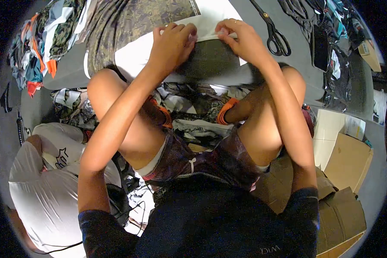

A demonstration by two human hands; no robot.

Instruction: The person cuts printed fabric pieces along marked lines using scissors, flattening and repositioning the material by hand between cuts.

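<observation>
Grip, left hand [174, 45]: curled at the near edge of the white sheet [208, 19]; whether it holds cannot be determined. White sheet lies on the grey table [300, 56], extending between both hands. Grip, right hand [241, 36]: narrow, same edge; hold unclear. Black scissors [272, 32] lie beside it.

Shirt [210, 219]: was black, short sleeves [303, 203], bit of small pale lettering [269, 250]
Shorts [180, 158]: were dark maroon with a faint pattern, little pale drawstring bow [192, 162] up front
Socks [226, 112]: were orange with black stripes, pretty loud
Ring [235, 21]: was a thin band on the right hand [241, 38]
</observation>
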